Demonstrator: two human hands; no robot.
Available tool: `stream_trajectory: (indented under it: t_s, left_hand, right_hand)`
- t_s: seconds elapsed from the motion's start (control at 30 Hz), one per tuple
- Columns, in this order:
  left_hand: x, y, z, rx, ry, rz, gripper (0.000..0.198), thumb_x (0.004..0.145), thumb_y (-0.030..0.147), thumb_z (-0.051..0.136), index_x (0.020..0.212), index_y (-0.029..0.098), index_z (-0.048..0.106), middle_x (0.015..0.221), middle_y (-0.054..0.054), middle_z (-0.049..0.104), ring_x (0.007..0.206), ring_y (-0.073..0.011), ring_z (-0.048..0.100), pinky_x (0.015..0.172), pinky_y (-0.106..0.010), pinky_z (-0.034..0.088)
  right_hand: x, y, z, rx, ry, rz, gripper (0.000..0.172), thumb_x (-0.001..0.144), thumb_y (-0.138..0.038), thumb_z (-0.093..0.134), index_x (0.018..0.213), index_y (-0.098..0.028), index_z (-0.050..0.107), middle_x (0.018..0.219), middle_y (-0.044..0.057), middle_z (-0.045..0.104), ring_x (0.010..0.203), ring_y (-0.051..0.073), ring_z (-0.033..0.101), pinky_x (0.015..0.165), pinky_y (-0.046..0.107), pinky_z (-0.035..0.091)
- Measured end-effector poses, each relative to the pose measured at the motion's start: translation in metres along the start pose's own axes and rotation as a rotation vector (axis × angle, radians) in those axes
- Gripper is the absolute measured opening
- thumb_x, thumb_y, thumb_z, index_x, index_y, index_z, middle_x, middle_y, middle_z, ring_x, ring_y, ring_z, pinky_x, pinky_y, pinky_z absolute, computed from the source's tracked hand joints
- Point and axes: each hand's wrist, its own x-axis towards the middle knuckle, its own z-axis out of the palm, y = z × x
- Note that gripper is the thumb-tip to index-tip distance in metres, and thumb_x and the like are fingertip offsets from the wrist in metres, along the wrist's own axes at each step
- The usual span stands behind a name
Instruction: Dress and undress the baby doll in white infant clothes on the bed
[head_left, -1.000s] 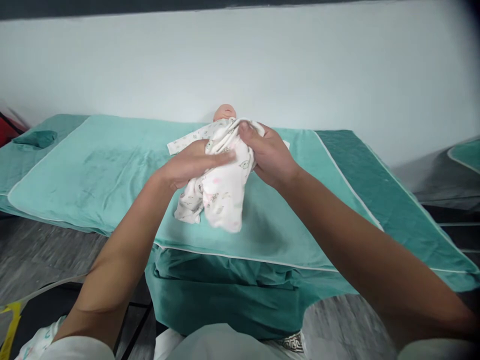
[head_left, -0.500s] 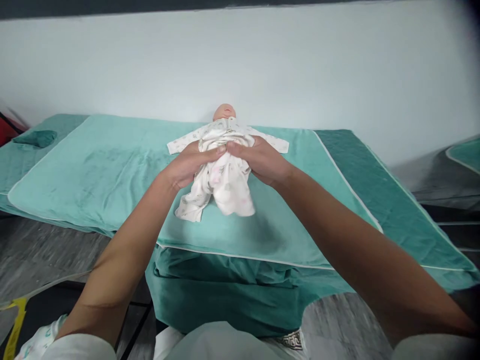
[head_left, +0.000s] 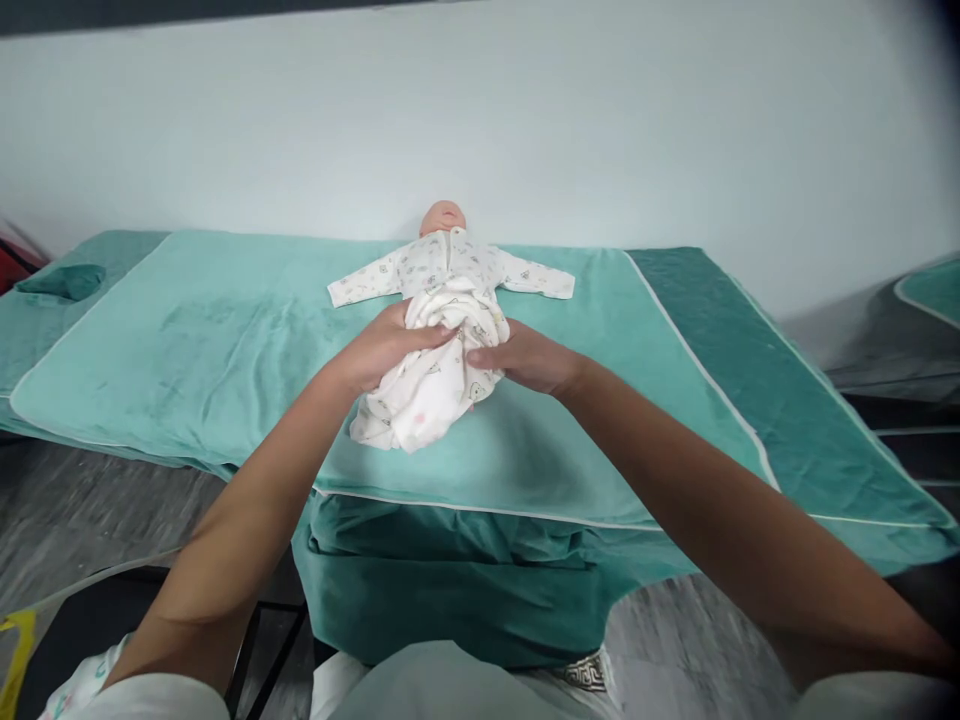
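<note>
A baby doll [head_left: 442,216] lies on its back on a teal towel [head_left: 225,340], head toward the wall. It wears a white printed sleepsuit [head_left: 439,375] with both sleeves spread sideways. The lower part of the suit is bunched up over the doll's belly and legs. My left hand [head_left: 386,345] grips that bunched cloth from the left. From the right, my right hand [head_left: 529,357] holds the same bunch, fingers closed on the fabric. The doll's legs are hidden under the cloth.
The towel covers a low bed with a darker teal sheet [head_left: 757,370] at the right and over the front edge [head_left: 450,580]. A folded teal cloth [head_left: 64,282] lies far left. A pale wall stands right behind the bed. Grey floor lies below.
Both hands have come down from the doll's chest to its belly, drawing the bunched sleepsuit lower. The doll's chest and both sleeves now show.
</note>
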Motion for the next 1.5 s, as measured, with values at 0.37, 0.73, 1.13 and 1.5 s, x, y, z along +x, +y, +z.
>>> stream_trajectory:
  t_s: [0.37,0.73,1.13,1.5]
  left_hand:
    - [0.015,-0.029,0.016,0.623,-0.019,-0.022,0.031,0.086,0.036,0.063,0.109,0.018,0.074,0.115,-0.006,0.079,0.108,-0.0280,0.070,0.092,-0.036,0.054]
    - [0.017,-0.042,0.044,1.171,-0.236,-0.230,0.034,0.095,0.030,0.049,0.121,0.020,0.069,0.130,-0.014,0.073,0.119,-0.0324,0.069,0.092,-0.038,0.052]
    - [0.019,-0.025,0.023,0.482,-0.318,-0.224,0.047,0.081,0.047,0.075,0.120,0.022,0.068,0.130,-0.007,0.073,0.120,-0.0269,0.068,0.096,-0.035,0.054]
    - [0.063,-0.031,0.004,0.643,-0.042,-0.081,0.019,0.070,0.020,0.064,0.088,0.019,0.070,0.095,-0.002,0.072,0.092,-0.0210,0.066,0.080,-0.031,0.049]
  right_hand:
    - [-0.023,0.038,-0.008,0.046,0.186,0.350,0.043,0.064,-0.038,0.093,0.099,-0.019,0.078,0.097,0.007,0.080,0.093,0.026,0.074,0.085,0.040,0.059]
    - [-0.050,0.107,0.011,-0.196,0.534,0.281,0.035,0.074,-0.046,0.083,0.105,-0.030,0.076,0.120,0.005,0.077,0.124,0.036,0.063,0.108,0.050,0.046]
    - [-0.039,0.114,0.003,0.058,0.697,-0.079,0.025,0.074,-0.041,0.072,0.090,-0.028,0.057,0.091,0.001,0.066,0.086,0.023,0.062,0.082,0.039,0.053]
    - [-0.023,0.114,0.004,0.112,0.743,-0.069,0.035,0.077,-0.052,0.072,0.098,-0.029,0.055,0.106,0.002,0.071,0.099,0.023,0.064,0.084,0.036,0.053]
